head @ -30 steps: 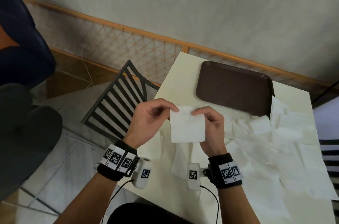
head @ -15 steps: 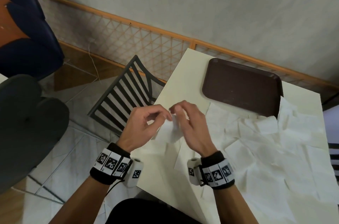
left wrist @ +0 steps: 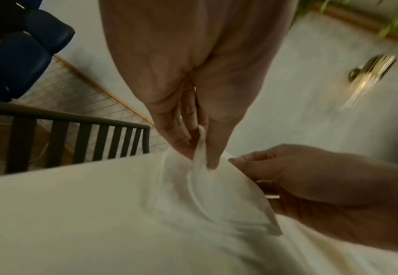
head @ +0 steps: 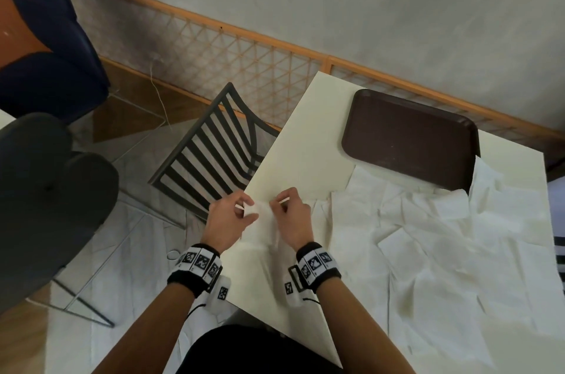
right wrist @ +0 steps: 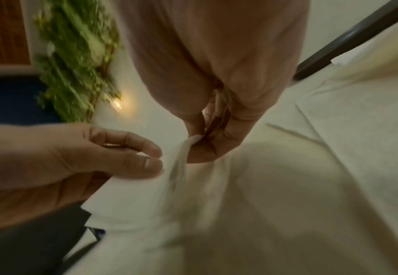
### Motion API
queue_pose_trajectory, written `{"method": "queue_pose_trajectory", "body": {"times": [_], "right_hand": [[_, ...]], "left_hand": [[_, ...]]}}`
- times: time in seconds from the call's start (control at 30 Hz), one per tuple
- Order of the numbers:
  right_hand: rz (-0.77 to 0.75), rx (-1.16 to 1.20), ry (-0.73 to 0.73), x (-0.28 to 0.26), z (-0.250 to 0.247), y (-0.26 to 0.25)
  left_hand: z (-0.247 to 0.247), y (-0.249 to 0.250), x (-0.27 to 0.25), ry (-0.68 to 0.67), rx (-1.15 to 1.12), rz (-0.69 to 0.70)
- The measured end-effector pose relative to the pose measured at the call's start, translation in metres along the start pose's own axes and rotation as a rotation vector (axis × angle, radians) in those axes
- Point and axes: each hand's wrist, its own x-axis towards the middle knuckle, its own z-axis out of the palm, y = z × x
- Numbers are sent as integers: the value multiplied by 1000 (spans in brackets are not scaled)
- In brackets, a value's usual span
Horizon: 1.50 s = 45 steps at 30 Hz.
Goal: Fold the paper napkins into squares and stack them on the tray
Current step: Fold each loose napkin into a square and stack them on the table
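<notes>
A white paper napkin (head: pixel 262 214) is held above the near left part of the cream table (head: pixel 302 141). My left hand (head: pixel 232 214) pinches its left top corner between thumb and fingers, as the left wrist view shows (left wrist: pixel 200 148). My right hand (head: pixel 290 211) pinches the napkin's right top corner (right wrist: pixel 193 141). The napkin (left wrist: pixel 216 191) hangs bent and loosely doubled between the two hands. A dark brown tray (head: pixel 409 138) lies bare at the far side of the table, beyond both hands.
Several unfolded white napkins (head: pixel 443 236) cover the right and middle of the table, reaching the tray's near edge. A dark slatted chair (head: pixel 214 153) stands at the table's left side. A lattice fence (head: pixel 214 46) and wall run behind.
A second ago the napkin hung flat and square between my hands. The hands came together, bending it, and now hold it lower and nearer the table's left edge.
</notes>
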Motion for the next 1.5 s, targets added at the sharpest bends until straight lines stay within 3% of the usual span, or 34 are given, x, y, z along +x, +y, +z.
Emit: {"method": "queue_pose_trajectory", "body": {"times": [0.17,0.23,0.3,0.4,0.5,0.6,0.77,0.87,0.97,1.17,1.33,1.5], "right_hand": [[-58,-232,-59,6,-3,-1],[-145,-410,-55,5,-29,-7],[-240,-671,-159,3,-66,-8],[-275,-1060,-399,1,-122,1],[-301,-1210,-454,7,-154,18],[-348,-1125,-401,9,-171,29],[-423,-686,-73,-12,-186,29],[-416,-517,97,-28,-191,26],[-336,-412,174,-39,-197,32],[-144,-350,223,-46,-200,66],[-58,-146,288,-52,-206,91],[-5,-55,316,-51,-213,103]], "left_hand": [[26,-23,10,-89,229,-4],[27,-21,6,-63,312,20],[26,-17,2,-8,364,81],[27,-7,0,8,308,169],[36,14,-2,-85,167,270],[48,37,-4,-234,2,309],[73,79,-6,-462,-267,255],[87,93,-2,-349,-361,248],[102,102,6,-221,-348,262],[135,111,14,-247,-268,248],[145,106,11,-262,-191,212],[146,111,10,-280,-262,88]]}}
